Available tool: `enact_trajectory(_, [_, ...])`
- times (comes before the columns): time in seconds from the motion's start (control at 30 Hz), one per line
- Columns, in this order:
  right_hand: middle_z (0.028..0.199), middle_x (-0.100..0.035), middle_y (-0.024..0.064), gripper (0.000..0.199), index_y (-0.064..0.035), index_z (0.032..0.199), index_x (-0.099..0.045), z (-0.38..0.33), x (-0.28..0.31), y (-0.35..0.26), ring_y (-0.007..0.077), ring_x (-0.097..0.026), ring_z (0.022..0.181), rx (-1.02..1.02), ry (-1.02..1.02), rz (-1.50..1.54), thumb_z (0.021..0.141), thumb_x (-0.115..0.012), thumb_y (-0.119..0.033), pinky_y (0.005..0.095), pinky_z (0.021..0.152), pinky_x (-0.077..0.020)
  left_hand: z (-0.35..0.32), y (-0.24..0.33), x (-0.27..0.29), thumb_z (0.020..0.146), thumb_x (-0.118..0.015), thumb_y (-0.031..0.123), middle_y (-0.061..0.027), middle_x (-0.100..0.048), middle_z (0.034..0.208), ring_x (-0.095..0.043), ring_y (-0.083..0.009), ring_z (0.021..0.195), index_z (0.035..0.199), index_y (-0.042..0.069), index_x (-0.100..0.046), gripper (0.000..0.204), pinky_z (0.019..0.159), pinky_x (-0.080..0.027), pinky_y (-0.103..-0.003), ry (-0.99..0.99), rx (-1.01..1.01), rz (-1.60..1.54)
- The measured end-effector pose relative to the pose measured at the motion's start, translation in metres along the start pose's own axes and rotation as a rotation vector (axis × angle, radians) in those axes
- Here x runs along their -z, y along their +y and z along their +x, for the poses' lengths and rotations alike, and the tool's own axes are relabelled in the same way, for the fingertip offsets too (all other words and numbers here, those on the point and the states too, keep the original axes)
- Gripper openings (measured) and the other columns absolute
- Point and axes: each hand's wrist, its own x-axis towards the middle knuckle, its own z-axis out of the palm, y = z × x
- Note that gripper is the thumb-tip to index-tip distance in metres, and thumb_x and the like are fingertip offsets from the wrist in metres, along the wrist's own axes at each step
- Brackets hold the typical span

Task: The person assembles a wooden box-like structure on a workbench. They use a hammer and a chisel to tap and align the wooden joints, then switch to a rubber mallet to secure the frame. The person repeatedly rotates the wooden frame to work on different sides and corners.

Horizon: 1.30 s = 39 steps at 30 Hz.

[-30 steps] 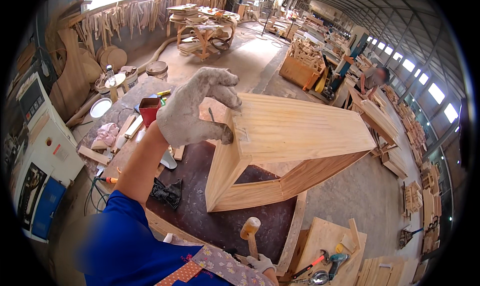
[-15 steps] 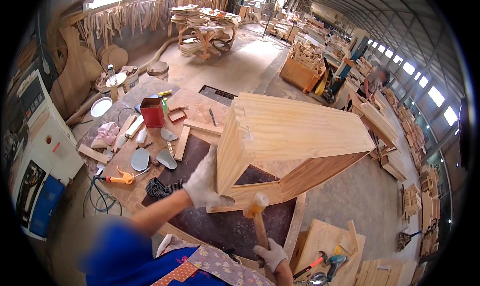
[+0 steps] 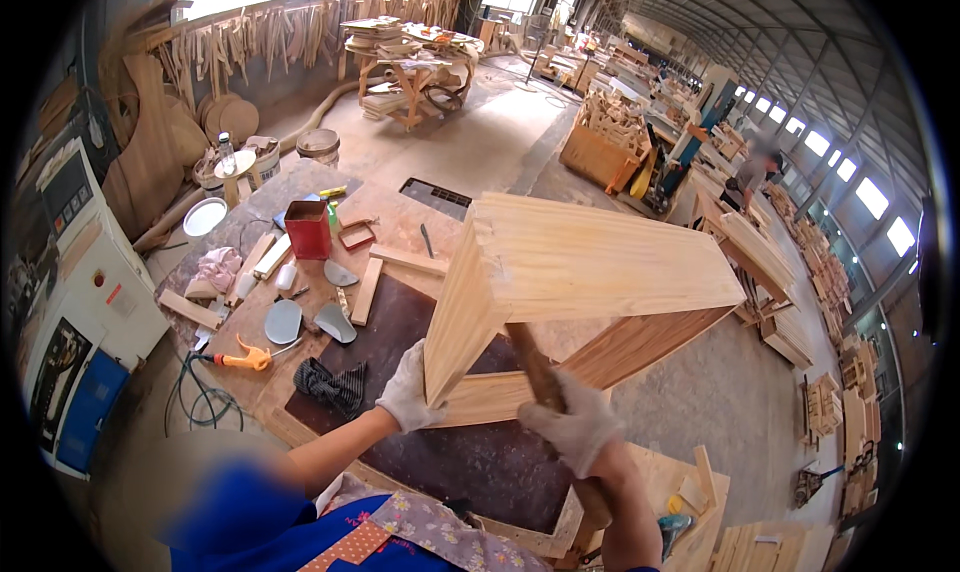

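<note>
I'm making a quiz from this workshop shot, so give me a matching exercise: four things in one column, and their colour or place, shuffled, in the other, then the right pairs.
Things:
1. wooden box frame
2. square tin
3. mallet
4. air blow gun

Colour or place:
A. orange, lying at the near left edge of the workbench
B. gripped in the gloved right hand
C. red, standing upright at the far side of the bench
D. pale pine, its near corner steadied by the gloved left hand

Pairs: 1-D, 2-C, 3-B, 4-A
</note>
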Motion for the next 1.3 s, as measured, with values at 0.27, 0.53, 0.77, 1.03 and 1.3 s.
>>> enact_trajectory(0.27, [0.071, -0.057, 0.0044, 0.042, 0.0015, 0.1, -0.055, 0.022, -0.002, 0.028, 0.0127, -0.054, 0.06, -0.104, -0.083, 0.136, 0.077, -0.069, -0.031, 0.0269, 0.055, -0.0442, 0.004, 0.007, 0.006, 0.059, -0.074, 0.028, -0.0242, -0.032, 0.131, -0.037, -0.04, 0.122, 0.137, -0.001, -0.014, 0.102, 0.1, -0.038, -0.041, -0.078, 0.081, -0.009])
enact_trajectory(0.53, [0.068, -0.055, 0.0043, 0.05, 0.0028, 0.116, -0.053, 0.02, -0.007, 0.008, 0.0112, -0.051, 0.051, 0.07, -0.053, 0.152, 0.08, -0.068, -0.028, 0.0275, 0.045, -0.042, 0.002, 0.003, 0.003, 0.059, -0.076, 0.026, -0.024, -0.032, 0.128, -0.038, -0.0379, 0.12, 0.137, -0.002, -0.013, 0.104, 0.101, -0.036, -0.038, -0.042, 0.039, 0.011])
enact_trajectory(0.77, [0.067, -0.055, 0.0034, 0.044, 0.0044, 0.114, -0.053, 0.024, -0.019, 0.002, 0.0099, -0.052, 0.054, -0.033, 0.002, 0.477, 0.081, -0.066, -0.022, 0.0244, 0.047, -0.0419, 0.006, -0.003, 0.004, 0.06, -0.075, 0.028, -0.0241, -0.031, 0.132, -0.038, -0.0408, 0.121, 0.138, 0.0, -0.014, 0.103, 0.099, -0.038, -0.04, -0.066, 0.082, -0.001])
enact_trajectory(1.03, [0.069, -0.057, 0.0027, 0.035, -0.0003, 0.105, -0.056, -0.008, -0.08, 0.124, 0.0099, -0.051, 0.053, -0.358, -0.049, 0.444, 0.08, -0.069, -0.022, 0.0248, 0.046, -0.0426, 0.015, -0.001, 0.036, 0.059, -0.083, 0.031, -0.0234, -0.011, 0.147, -0.012, -0.0315, 0.138, 0.142, -0.003, 0.003, 0.125, 0.111, -0.019, -0.034, -0.304, 0.105, -0.224])
enact_trajectory(1.3, [0.069, -0.055, 0.0042, 0.039, -0.0004, 0.111, -0.053, -0.063, -0.115, 0.192, 0.0131, -0.052, 0.051, -0.625, -0.022, 0.612, 0.08, -0.069, -0.019, 0.0284, 0.044, -0.0441, 0.116, 0.124, 0.166, 0.059, -0.081, 0.046, -0.018, -0.026, 0.147, -0.035, -0.0292, 0.132, 0.146, 0.003, -0.001, 0.125, 0.11, -0.022, -0.041, 0.139, -0.554, -0.567])
